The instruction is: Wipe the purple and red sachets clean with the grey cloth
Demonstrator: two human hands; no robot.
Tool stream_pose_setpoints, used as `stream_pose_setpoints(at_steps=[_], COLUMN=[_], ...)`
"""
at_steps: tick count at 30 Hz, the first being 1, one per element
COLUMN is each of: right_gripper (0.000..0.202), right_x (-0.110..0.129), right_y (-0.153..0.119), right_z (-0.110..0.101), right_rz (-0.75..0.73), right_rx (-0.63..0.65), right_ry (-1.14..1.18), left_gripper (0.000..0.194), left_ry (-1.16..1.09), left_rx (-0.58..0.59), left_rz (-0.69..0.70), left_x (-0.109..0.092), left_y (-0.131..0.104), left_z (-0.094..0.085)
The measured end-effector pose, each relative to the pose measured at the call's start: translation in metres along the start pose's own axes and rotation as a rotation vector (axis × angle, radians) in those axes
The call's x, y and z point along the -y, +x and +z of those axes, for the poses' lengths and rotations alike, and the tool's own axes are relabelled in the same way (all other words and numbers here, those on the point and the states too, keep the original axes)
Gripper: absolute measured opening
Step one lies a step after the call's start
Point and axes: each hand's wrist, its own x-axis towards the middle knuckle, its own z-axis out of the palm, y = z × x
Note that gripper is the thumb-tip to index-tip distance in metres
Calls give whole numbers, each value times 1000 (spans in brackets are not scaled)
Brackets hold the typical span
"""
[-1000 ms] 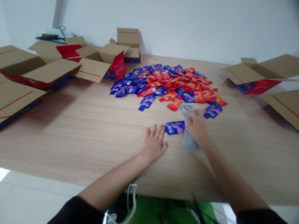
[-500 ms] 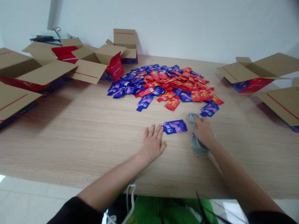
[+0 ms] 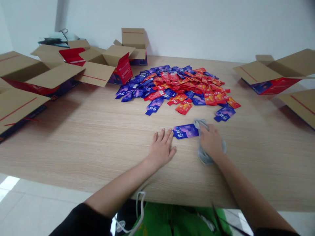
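A purple-blue pouch [image 3: 186, 131] with pale lettering lies flat on the table, its narrow end to the left. My left hand [image 3: 161, 149] rests flat with fingers spread, a fingertip on that narrow end. At the pouch's right end, my right hand [image 3: 211, 139] is closed on a grey-blue cloth [image 3: 203, 156]. The cloth is bunched under the palm and its upper edge meets the pouch. Beyond both hands spreads a heap of pouches, purple-blue ones [image 3: 141, 78] mostly at left and red-orange ones [image 3: 197, 87] mostly at right.
Open cardboard boxes [image 3: 95, 70] stand along the left side, with another box [image 3: 133, 42] at the back. Further open boxes [image 3: 273, 82] are at the right. Single pouches [image 3: 225, 113] lie in front of the heap. The wooden table [image 3: 98, 154] ends near my body.
My right hand has moved left with the cloth, from beside the pouch to its right end. My left hand stays on the pouch's narrow end. The view has shifted slightly.
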Motion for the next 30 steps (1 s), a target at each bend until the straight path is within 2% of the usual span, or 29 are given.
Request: stream_pose_setpoints(at_steps=[2,4,7,11,14,17,19,21,23,24,26,28,30], right_gripper=[47,47,49,45,42,39,37,36,36,36,37,38,40], right_x=[-26,-35,-21,5,6,-1,-2,1,8,12,19,25,25], right_y=[5,11,19,23,20,17,16,15,13,11,5,-2,-9], right_z=[0,0,2,8,10,7,1,-7,-13,-15,-15,-13,-9], right_rz=[36,42,35,-10,18,71,97,106,74,35,-62,-132,-157], right_rx=[-11,-30,-76,-77,-83,-120,-195,-300,-349,-323,-184,-23,68], right_ry=[94,249,438,518,588,679,748,797,795,767,641,479,395], left_gripper=[60,54,38,57,61,54,38,21,22,24,27,29,34], left_ry=[-8,-26,-79,-171,-213,-244,-191,-76,23,42,31,9,4], left_rx=[-13,-28,-20,-14,8,-30,-90,-114,-82,-59,-14,7,-11], left_rz=[18,21,-89,-188,-218,-237,-168,-14,131,174,226,248,234], left_x=[1,1,0,-1,-1,-1,-2,-3,-3,-3,-1,2,6], left_y=[4,13,33,60,71,71,67,62,55,52,46,40,36], left_z=[-5,-11,-18,-16,-10,-7,-7,-9,-12,-13,-15,-16,-17])
